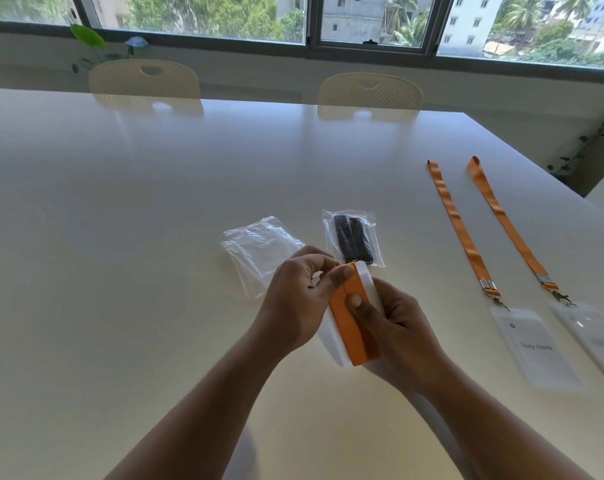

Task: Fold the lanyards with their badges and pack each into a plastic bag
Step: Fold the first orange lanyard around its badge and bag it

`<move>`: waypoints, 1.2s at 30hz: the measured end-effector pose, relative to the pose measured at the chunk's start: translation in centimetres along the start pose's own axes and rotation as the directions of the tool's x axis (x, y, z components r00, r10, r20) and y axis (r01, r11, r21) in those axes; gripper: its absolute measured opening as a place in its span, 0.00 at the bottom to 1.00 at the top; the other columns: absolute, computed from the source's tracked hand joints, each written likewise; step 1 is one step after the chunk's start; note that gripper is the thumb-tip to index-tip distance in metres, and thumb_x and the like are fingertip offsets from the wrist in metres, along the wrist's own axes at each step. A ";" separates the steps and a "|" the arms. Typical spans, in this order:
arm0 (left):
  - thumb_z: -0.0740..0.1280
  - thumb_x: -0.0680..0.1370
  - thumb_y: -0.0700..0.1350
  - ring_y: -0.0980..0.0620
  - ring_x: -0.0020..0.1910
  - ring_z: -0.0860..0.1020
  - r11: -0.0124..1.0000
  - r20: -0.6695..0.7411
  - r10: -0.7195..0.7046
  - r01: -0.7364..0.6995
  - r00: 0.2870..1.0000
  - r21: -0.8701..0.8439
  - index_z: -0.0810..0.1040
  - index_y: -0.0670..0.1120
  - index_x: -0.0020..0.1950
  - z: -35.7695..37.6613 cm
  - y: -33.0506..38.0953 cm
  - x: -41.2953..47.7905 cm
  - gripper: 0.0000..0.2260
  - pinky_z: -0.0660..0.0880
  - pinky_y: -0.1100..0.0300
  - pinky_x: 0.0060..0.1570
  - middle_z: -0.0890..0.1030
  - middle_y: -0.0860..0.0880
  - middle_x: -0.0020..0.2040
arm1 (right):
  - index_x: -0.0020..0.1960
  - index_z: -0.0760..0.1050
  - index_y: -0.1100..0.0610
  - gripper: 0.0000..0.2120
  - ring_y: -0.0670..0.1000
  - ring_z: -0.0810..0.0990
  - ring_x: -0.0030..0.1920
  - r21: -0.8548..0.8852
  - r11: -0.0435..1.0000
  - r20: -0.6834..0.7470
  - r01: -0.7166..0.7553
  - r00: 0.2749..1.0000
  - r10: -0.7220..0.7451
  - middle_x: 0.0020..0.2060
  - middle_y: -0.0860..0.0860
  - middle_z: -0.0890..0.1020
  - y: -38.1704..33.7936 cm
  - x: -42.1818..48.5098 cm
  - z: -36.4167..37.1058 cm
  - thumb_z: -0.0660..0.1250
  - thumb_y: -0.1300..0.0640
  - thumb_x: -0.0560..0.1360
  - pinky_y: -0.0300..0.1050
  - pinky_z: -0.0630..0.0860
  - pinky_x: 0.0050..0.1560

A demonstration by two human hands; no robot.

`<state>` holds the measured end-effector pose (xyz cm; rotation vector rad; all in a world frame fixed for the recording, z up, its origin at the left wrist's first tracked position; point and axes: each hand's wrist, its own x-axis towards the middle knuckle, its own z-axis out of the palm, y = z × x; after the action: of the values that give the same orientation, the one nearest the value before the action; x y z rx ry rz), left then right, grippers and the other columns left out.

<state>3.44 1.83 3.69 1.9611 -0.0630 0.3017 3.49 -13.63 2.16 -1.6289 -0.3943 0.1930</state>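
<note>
An orange lanyard folded flat against its white badge (351,323) is held above the table by both hands. My left hand (293,299) pinches its upper end, thumb on the orange strap. My right hand (394,327) grips the badge from the right, thumb pressing the strap's middle. A small pile of empty clear plastic bags (259,251) lies just behind my left hand. A filled bag holding a black lanyard (352,239) lies behind the hands. Two orange lanyards (460,230) (505,223) lie stretched out at the right, each clipped to a white badge (532,348) (595,337).
The white table (120,220) stretches wide to the left and back. Two cream chairs (144,79) (370,93) stand at its far edge below the windows. The table's right edge runs diagonally past the far lanyard, with a potted plant (602,147) beyond.
</note>
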 end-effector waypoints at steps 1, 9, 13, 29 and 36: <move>0.65 0.76 0.55 0.56 0.47 0.78 1.000 0.003 -0.017 0.017 1.000 -0.018 0.80 0.49 0.49 0.0 -0.1 0.0 0.12 0.76 0.66 0.48 0.76 0.61 0.48 | 0.58 0.75 0.49 0.15 0.46 0.83 0.49 -0.014 1.000 0.014 0.011 1.000 -0.011 0.48 0.42 0.84 0.0 0.0 0.0 0.64 0.49 0.72 0.37 0.79 0.44; 0.65 0.69 0.60 0.56 0.48 0.80 0.979 0.015 -0.113 0.114 0.993 -0.167 0.81 0.53 0.44 0.0 -0.1 -0.1 0.13 0.77 0.65 0.45 0.78 0.59 0.49 | 0.60 0.72 0.44 0.17 0.44 0.82 0.53 0.044 0.998 0.017 0.051 0.998 -0.052 0.51 0.38 0.83 -0.3 0.1 -0.5 0.63 0.52 0.72 0.35 0.78 0.44; 0.65 0.69 0.63 0.56 0.46 0.80 0.974 -0.013 -0.129 0.124 0.992 -0.189 0.81 0.50 0.44 -0.4 -0.2 0.2 0.17 0.77 0.63 0.46 0.81 0.54 0.47 | 0.58 0.77 0.47 0.18 0.50 0.83 0.51 0.158 0.987 -0.054 -0.001 0.999 0.009 0.51 0.46 0.84 0.0 0.4 -0.8 0.69 0.44 0.70 0.39 0.79 0.43; 0.74 0.71 0.54 0.50 0.65 0.75 0.716 -0.154 -0.030 0.129 0.988 0.686 0.78 0.47 0.63 -4.2 -5.2 1.7 0.23 0.70 0.54 0.63 0.77 0.53 0.67 | 0.50 0.76 0.57 0.10 0.54 0.81 0.41 0.347 0.934 -0.191 -0.089 0.968 0.164 0.41 0.53 0.82 0.3 1.0 -1.4 0.66 0.54 0.71 0.55 0.80 0.46; 0.73 0.73 0.52 0.48 0.59 0.79 0.699 -0.223 0.008 0.154 0.975 0.699 0.82 0.47 0.56 -4.2 -5.3 1.6 0.15 0.72 0.54 0.59 0.82 0.53 0.59 | 0.50 0.76 0.57 0.08 0.54 0.82 0.41 0.328 0.941 -0.206 -0.080 0.967 0.153 0.40 0.52 0.83 0.3 0.9 -1.4 0.66 0.57 0.73 0.57 0.79 0.48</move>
<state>5.19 7.95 0.93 2.6888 0.3237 0.5389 4.90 -14.58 2.08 -1.3376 -0.0818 0.1477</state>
